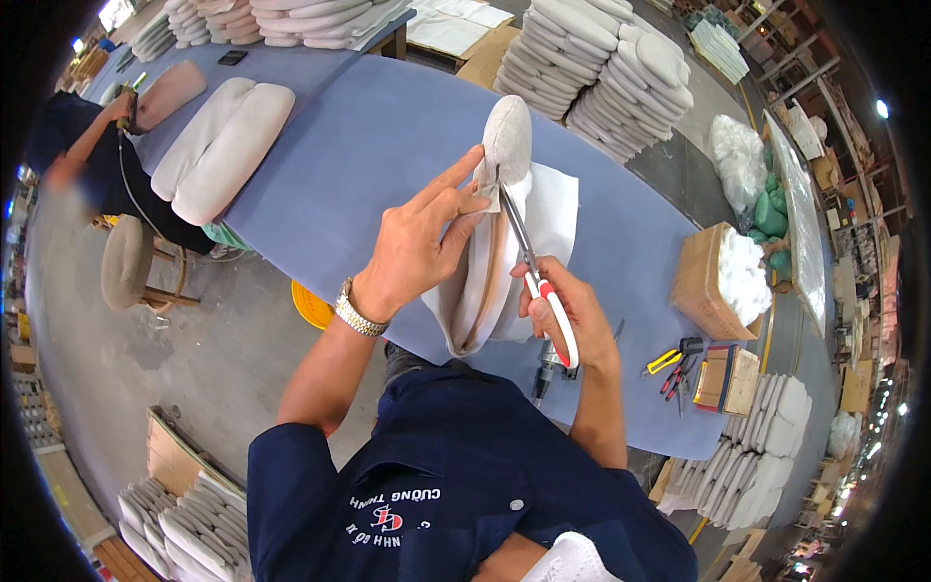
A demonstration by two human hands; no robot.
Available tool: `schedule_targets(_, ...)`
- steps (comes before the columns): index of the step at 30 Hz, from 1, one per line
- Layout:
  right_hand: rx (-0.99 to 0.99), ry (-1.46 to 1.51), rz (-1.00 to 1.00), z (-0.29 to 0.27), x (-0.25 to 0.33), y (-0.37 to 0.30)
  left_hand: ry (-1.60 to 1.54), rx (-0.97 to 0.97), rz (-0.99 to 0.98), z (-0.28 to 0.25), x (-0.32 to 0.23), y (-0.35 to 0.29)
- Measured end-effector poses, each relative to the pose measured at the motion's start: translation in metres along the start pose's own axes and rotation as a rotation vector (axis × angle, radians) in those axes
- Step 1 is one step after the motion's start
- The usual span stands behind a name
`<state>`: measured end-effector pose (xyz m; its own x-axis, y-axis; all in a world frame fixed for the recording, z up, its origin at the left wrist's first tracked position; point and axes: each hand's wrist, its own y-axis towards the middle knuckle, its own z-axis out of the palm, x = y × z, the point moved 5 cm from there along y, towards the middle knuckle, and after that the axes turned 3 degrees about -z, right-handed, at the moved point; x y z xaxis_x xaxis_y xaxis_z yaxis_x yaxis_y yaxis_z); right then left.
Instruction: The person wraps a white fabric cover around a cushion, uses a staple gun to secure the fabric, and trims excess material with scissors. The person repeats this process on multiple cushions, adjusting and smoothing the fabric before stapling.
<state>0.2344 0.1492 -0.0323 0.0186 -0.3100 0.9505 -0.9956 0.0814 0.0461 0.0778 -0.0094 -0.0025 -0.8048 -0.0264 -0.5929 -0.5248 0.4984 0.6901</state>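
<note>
A grey padded cushion (507, 136) stands on edge on the blue-topped table, its fabric cover hanging loose toward me and showing a brown edge inside. My left hand (417, 242), with a metal watch at the wrist, pinches a small fabric flap (489, 197) at the cushion's near side. Scissors (555, 325) with red and white handles are in my right hand (582, 308). Their blades point away from me and reach the fabric beside my left fingertips; whether they are fully closed is hard to see. White material (557, 189) lies behind the cushion.
A power tool (548, 364) lies near the table's front edge. To the right are yellow-handled pliers (664, 362), a small box (727, 378) and a carton of white stuffing (700, 281). Cushion stacks (582, 68) stand beyond the table. At left, another person (92, 145) works beside a grey cushion (223, 150).
</note>
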Motion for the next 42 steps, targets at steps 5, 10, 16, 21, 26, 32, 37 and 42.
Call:
schedule_targets(5,-0.004,-0.016,0.01,0.003,0.002,0.001,0.02,0.018,-0.007,-0.004,-0.003,-0.001)
schedule_targets(10,-0.036,-0.027,0.025,0.007,0.003,0.004,0.096,0.01,0.042,-0.007,-0.003,-0.006)
schedule_targets(16,-0.043,-0.059,0.04,0.009,0.01,0.006,0.206,0.059,0.045,-0.007,-0.008,-0.006)
schedule_targets(21,-0.066,0.117,0.054,0.013,0.008,0.006,0.197,0.077,0.055,-0.006,-0.013,-0.007)
schedule_targets(26,-0.128,0.165,0.025,0.017,0.004,0.006,0.201,0.131,0.011,-0.004,-0.022,-0.004)
schedule_targets(32,-0.191,0.182,0.056,0.017,-0.005,0.005,0.184,0.15,0.01,-0.002,-0.024,-0.002)
schedule_targets(37,-0.182,0.207,0.076,0.014,-0.006,0.002,0.136,0.161,-0.016,-0.001,-0.025,-0.003)
schedule_targets(42,-0.174,0.152,0.043,0.012,-0.008,0.003,0.048,0.16,-0.039,-0.005,-0.022,-0.003)
